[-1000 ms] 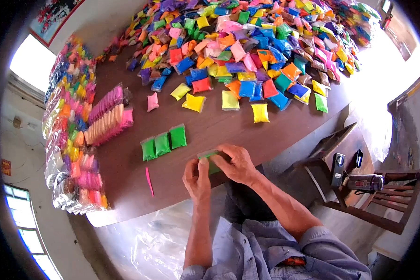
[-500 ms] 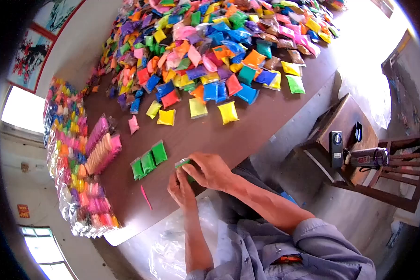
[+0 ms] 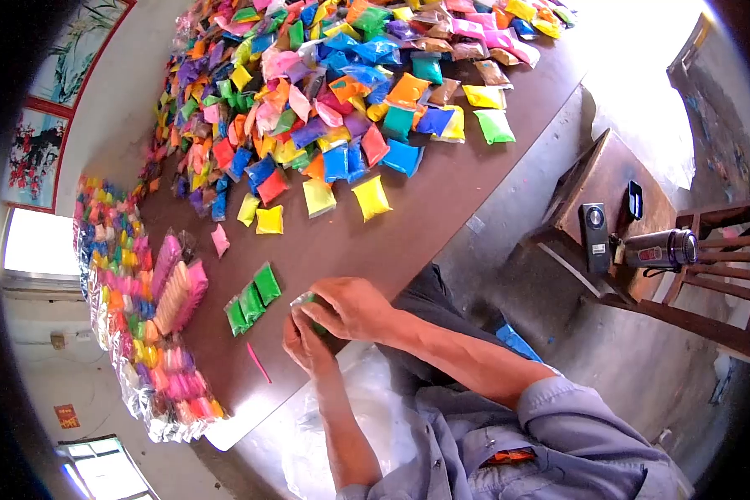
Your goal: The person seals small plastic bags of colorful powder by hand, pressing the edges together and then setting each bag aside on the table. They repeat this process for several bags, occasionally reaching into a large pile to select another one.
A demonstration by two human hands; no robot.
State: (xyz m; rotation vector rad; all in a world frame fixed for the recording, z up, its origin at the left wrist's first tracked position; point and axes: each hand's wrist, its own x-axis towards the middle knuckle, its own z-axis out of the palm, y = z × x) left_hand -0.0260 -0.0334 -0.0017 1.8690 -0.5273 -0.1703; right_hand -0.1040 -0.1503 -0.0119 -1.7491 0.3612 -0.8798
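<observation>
Between my two hands, close to the table's near edge, is a small green packet with a clear plastic rim; most of it is hidden by fingers. My right hand curls over it from above, thumb and fingers closed on it. From below, my left hand pinches the same packet. Just beyond my hands, three green packets lie side by side in a slanting row on the brown table. Near them rests a thin pink strip.
A large heap of multicoloured packets covers the far side of the table. Bundled packets line the left edge. To the right, a small wooden table carries a flask and a black device, beside a wooden chair.
The camera view has shifted, so the heap and table sit further left in it. Both hands keep their hold on the green packet; the packets on the table look unmoved.
</observation>
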